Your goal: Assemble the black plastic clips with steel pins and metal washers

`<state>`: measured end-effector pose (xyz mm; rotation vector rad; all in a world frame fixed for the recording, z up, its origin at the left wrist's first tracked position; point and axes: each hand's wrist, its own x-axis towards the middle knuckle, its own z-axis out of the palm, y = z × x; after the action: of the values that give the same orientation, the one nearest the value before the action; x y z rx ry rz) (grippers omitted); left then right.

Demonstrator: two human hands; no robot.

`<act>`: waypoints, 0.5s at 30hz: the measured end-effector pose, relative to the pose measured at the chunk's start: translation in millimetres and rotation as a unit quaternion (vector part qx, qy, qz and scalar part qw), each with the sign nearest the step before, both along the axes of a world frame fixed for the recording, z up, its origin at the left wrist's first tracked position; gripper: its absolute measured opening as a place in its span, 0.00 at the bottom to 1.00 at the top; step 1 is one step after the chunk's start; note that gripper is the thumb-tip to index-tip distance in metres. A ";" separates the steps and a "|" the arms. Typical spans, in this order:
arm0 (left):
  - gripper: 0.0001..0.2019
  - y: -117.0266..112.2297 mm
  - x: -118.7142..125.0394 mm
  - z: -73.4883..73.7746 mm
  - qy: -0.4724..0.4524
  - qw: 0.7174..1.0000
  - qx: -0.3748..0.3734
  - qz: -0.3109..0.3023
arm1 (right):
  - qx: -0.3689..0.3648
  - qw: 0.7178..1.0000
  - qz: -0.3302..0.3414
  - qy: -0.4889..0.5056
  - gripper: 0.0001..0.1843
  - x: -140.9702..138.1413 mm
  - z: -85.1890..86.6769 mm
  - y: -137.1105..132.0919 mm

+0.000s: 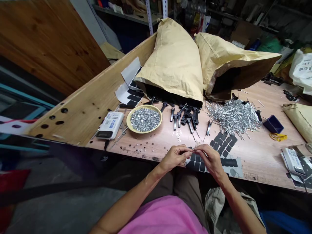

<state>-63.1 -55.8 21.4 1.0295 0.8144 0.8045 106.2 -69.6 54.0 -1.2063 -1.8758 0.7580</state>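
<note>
My left hand (174,158) and my right hand (211,160) meet fingertip to fingertip above the table's front edge. Both are closed in a pinch on something small that I cannot make out. Below them lies a pale backing sheet (240,169) with dark rounded pads (195,162) on it. More dark pads (223,143) lie just beyond my right hand. Farther back are a heap of black plastic parts (187,117), some with thin metal rods, and a few small pale rings (179,135). One black part with a rod (208,127) lies apart from the heap.
A yellow bowl (129,126) of small metal pieces stands left, beside a white boxy device (110,125). Metal rods (231,113) are piled at right, near a dark blue box (273,124). Two large paper sacks (175,61) (219,52) stand behind. A wooden board (97,91) edges the left.
</note>
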 end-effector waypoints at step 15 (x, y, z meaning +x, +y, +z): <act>0.22 -1.5 13.0 4.9 -0.057 0.997 -0.032 0.029 | -0.154 0.949 -0.196 0.193 0.17 -19.1 -10.6 -11.3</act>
<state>-50.1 -57.4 26.3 0.8991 0.7707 0.8735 87.1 -80.9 43.3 -1.4453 -1.1793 0.9991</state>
